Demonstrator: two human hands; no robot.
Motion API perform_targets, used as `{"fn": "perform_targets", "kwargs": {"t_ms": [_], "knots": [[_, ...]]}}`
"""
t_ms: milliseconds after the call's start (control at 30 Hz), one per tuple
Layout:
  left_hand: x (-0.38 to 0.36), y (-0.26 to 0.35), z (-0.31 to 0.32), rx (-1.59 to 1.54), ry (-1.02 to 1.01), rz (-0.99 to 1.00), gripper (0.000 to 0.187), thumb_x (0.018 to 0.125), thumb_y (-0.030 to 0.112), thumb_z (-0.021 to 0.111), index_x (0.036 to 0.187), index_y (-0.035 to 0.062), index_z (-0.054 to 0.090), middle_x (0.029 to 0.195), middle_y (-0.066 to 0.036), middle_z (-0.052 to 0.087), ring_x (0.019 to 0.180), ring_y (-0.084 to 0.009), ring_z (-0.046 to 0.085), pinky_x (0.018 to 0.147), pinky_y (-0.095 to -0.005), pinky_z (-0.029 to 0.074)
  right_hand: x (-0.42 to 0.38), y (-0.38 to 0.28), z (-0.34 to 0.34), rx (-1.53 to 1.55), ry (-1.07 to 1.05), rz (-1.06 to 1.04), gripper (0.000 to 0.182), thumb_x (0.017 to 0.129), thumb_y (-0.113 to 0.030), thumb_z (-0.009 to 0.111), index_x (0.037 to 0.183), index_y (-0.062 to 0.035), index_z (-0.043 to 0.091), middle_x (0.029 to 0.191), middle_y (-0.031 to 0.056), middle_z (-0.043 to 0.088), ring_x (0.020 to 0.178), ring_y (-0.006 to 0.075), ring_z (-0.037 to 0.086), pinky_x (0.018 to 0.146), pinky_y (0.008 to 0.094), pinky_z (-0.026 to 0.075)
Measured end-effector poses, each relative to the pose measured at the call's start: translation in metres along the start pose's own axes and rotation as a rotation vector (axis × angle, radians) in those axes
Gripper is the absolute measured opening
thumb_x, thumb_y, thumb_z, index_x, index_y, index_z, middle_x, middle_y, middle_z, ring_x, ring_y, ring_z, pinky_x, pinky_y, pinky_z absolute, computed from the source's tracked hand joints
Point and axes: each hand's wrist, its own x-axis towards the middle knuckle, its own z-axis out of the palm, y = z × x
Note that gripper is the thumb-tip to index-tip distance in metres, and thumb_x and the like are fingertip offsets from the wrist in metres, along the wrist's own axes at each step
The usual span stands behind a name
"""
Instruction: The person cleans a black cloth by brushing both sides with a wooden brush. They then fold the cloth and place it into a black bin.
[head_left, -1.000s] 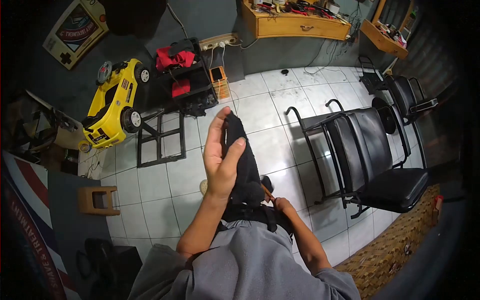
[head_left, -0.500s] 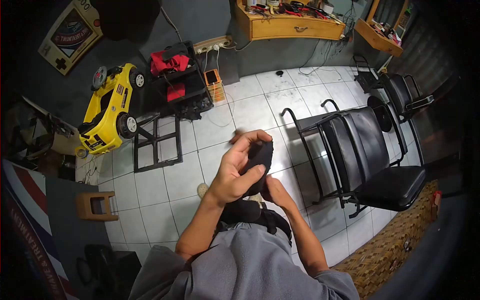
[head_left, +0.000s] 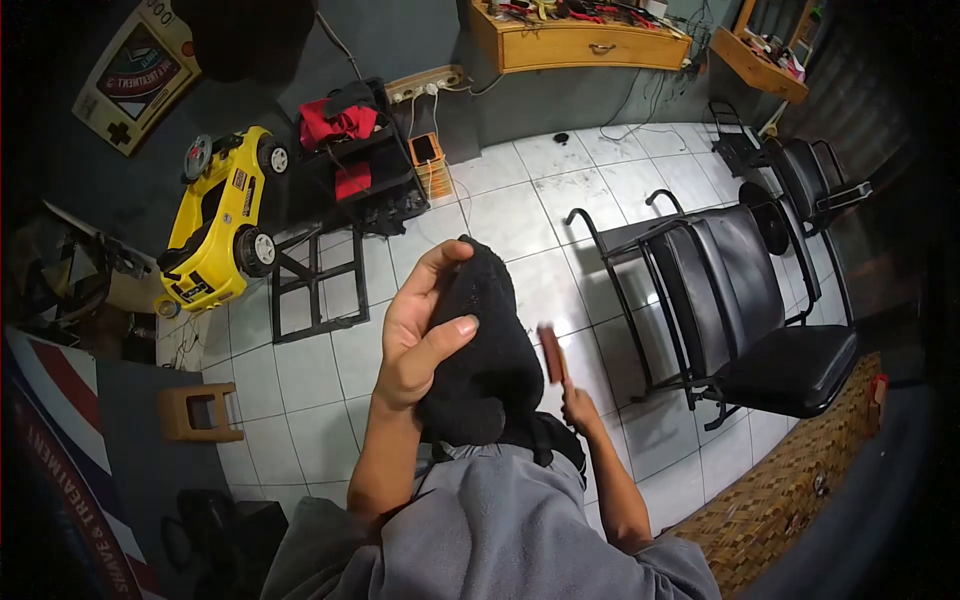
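A dark, soft fabric item [head_left: 490, 330] hangs from my left hand [head_left: 415, 335], its top edge pinched between the fingers and the thumb pressed on its face. The item covers part of my lap. To its right, my right hand [head_left: 577, 408] is closed around the handle of a brush [head_left: 553, 355] with a reddish-brown head, held upright and slightly blurred. The brush and the fabric are apart.
Black padded chairs [head_left: 715, 290] stand at the right. A yellow toy car [head_left: 217, 215], a black metal frame [head_left: 318, 285] and a brown stool [head_left: 200, 412] are at the left. Ahead are a black shelf [head_left: 385, 175] and a wooden drawer unit [head_left: 590, 52].
My left hand has moved left, and the dark fabric now shows opened out toward me. My right hand has moved away from the fabric, down and to the right, with the brush now visible.
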Motion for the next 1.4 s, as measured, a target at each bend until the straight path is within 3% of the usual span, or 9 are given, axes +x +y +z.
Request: {"fn": "perform_targets", "kwargs": {"t_ms": [200, 367, 533, 800, 867, 933, 1133, 1267, 1400], "knots": [[0.008, -0.024, 0.015, 0.207, -0.136, -0.007, 0.053, 0.076, -0.002, 0.052, 0.126, -0.0031, 0.035, 0.117, -0.008, 0.041, 0.104, -0.0116, 0.043, 0.092, -0.0232, 0.032, -0.128, -0.168, -0.001, 0.84, -0.151, -0.399, 0.048, 0.092, -0.055, 0.03, 0.08, -0.0101, 0.043, 0.06, -0.0006, 0.042, 0.048, 0.008, 0.04, 0.041, 0.0208, 0.031], [0.017, -0.022, 0.021, 0.139, -0.148, -0.031, 0.052, 0.076, -0.001, 0.051, 0.125, -0.0025, 0.035, 0.113, -0.008, 0.044, 0.102, -0.012, 0.044, 0.09, -0.0228, 0.034, -0.113, -0.175, 0.019, 0.277, -0.129, -0.812, 0.041, 0.097, -0.037, 0.029, 0.085, -0.0028, 0.048, 0.063, 0.0029, 0.044, 0.053, 0.0109, 0.041, 0.049, 0.0252, 0.036], [0.02, 0.008, 0.016, 0.139, -0.017, 0.144, 0.058, 0.071, 0.002, 0.053, 0.126, -0.0035, 0.036, 0.114, -0.008, 0.046, 0.1, -0.0111, 0.047, 0.088, -0.0214, 0.036, -0.014, -0.069, 0.027, -0.685, -0.128, -0.602, 0.037, 0.095, -0.027, 0.032, 0.103, -0.002, 0.057, 0.094, 0.0248, 0.06, 0.085, 0.0423, 0.057, 0.074, 0.0473, 0.046], [0.009, 0.014, 0.007, -0.049, 0.119, 0.139, 0.061, 0.068, -0.001, 0.051, 0.127, -0.0037, 0.034, 0.112, -0.013, 0.05, 0.102, -0.0194, 0.053, 0.092, -0.0293, 0.041, 0.015, 0.028, 0.015, -0.698, -0.068, 0.042, 0.059, 0.093, -0.043, 0.028, 0.09, 0.0053, 0.061, 0.094, 0.0282, 0.059, 0.09, 0.0438, 0.056, 0.082, 0.047, 0.044], [0.011, 0.013, 0.005, -0.021, 0.122, 0.133, 0.062, 0.068, -0.001, 0.052, 0.127, -0.0045, 0.033, 0.112, -0.014, 0.05, 0.102, -0.0193, 0.053, 0.092, -0.0297, 0.041, 0.033, 0.054, 0.019, -0.509, 0.062, -0.071, 0.062, 0.093, -0.045, 0.031, 0.077, 0.0073, 0.06, 0.069, 0.0281, 0.059, 0.058, 0.0349, 0.062, 0.054, 0.0438, 0.049], [0.01, 0.01, 0.003, 0.087, 0.088, 0.097, 0.06, 0.069, 0.0, 0.053, 0.126, -0.0056, 0.034, 0.112, -0.013, 0.05, 0.103, -0.0185, 0.052, 0.093, -0.0288, 0.039, 0.012, 0.012, 0.013, -0.141, 0.16, -0.244, 0.057, 0.092, -0.051, 0.033, 0.066, -0.0025, 0.05, 0.05, 0.0085, 0.05, 0.038, 0.018, 0.049, 0.037, 0.0326, 0.04], [-0.005, 0.001, -0.007, 0.161, -0.164, -0.166, 0.053, 0.072, 0.002, 0.055, 0.12, -0.011, 0.036, 0.12, -0.016, 0.04, 0.111, -0.0172, 0.043, 0.096, -0.0257, 0.032, -0.122, -0.186, -0.03, 0.533, -0.508, -0.384, 0.05, 0.093, -0.052, 0.032, 0.073, -0.0075, 0.044, 0.057, -0.0027, 0.038, 0.047, 0.0059, 0.033, 0.041, 0.0202, 0.027], [-0.011, 0.01, -0.015, 0.163, -0.211, -0.108, 0.051, 0.071, 0.003, 0.055, 0.118, -0.0104, 0.038, 0.115, -0.016, 0.042, 0.108, -0.0176, 0.044, 0.093, -0.0264, 0.035, -0.095, -0.202, -0.018, 0.296, -0.772, -0.52, 0.049, 0.092, -0.05, 0.039, 0.073, -0.0052, 0.048, 0.056, -0.0017, 0.036, 0.049, 0.0076, 0.034, 0.044, 0.0223, 0.03], [-0.02, 0.04, -0.007, 0.093, 0.097, 0.123, 0.054, 0.064, 0.005, 0.058, 0.113, -0.0078, 0.039, 0.103, -0.018, 0.05, 0.099, -0.0216, 0.054, 0.09, -0.029, 0.04, 0.024, -0.117, 0.025, -0.813, -0.313, -0.547, 0.064, 0.088, -0.058, 0.036, 0.085, -0.0007, 0.064, 0.081, 0.0171, 0.064, 0.072, 0.0333, 0.063, 0.066, 0.042, 0.048]]}}
